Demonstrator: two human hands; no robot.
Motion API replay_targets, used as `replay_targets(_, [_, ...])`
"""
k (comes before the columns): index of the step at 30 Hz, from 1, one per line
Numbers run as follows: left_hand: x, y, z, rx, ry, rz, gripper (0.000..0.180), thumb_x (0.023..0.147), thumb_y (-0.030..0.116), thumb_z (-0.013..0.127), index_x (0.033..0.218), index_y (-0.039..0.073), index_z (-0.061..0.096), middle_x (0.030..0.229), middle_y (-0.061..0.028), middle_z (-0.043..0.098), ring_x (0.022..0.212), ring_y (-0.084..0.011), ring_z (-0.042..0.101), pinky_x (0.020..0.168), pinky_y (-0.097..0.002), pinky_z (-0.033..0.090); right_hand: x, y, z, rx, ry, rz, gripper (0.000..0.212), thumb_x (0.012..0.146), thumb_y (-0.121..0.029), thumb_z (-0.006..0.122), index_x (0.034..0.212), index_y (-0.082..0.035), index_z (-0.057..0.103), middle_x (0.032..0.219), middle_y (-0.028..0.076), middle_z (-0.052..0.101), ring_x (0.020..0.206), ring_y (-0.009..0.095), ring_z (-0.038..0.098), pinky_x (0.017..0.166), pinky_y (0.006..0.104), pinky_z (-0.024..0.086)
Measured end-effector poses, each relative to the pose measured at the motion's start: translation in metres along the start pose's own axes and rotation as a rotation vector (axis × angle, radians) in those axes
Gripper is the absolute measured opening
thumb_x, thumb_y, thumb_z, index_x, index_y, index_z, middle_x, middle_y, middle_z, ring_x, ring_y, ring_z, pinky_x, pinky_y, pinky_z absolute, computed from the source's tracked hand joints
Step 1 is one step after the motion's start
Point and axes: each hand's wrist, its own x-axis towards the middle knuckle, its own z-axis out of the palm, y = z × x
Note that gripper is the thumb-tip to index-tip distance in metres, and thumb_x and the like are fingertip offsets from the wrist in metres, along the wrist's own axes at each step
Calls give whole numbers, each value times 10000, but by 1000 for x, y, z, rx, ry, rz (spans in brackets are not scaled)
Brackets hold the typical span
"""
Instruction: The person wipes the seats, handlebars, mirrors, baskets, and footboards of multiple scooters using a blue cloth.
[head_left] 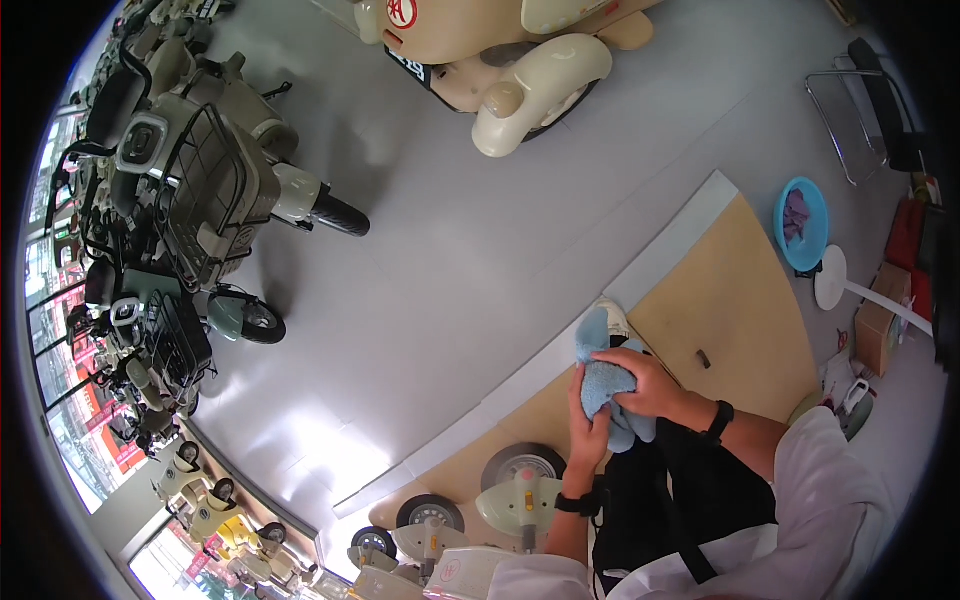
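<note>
A light blue cloth [604, 382] is bunched up in front of my body, gripped from both sides. My left hand [588, 430] wraps round its lower left part, thumb and fingers closed on it. From the right, my right hand [650, 386] presses its fingers into the same cloth. One end of the cloth sticks up beyond the hands, and another part hangs below them over my dark clothing. Each wrist carries a dark band. Beyond the cloth, part of a pale shoe [614, 318] shows on the platform.
Underfoot is a wood-coloured platform [725, 290] with a grey edge; a small dark object [703, 358] lies on it. A blue basin [802, 255] with purple cloth stands at right, near a chair [885, 115]. Scooters [215, 190] line the left; a beige one [540, 90] stands ahead.
</note>
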Motion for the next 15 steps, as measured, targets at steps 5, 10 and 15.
replay_targets(5, [22,43,12,-43,-172,-125,715,764,-59,490,1459,32,353,1440,-157,408,1307,-259,422,1112,-387,318,-3,-26,-35,56,94,63,626,657,42,696,1262,-72,587,1214,146,628,1115,337,609,964,381,491])
replay_targets(10, [49,91,32,181,-159,-83,644,741,-75,551,1373,29,481,1314,-150,552,1222,-257,527,1049,-371,398,-4,-42,-60,42,204,68,674,659,37,706,1304,-83,553,1310,141,571,1227,336,539,1035,388,442])
replay_targets(15, [95,132,38,250,-246,78,606,715,-102,617,1301,43,558,1238,-154,605,1155,-274,584,1009,-368,438,16,-57,-77,145,347,24,812,677,32,720,1424,-69,419,1433,130,470,1342,314,437,1107,392,361])
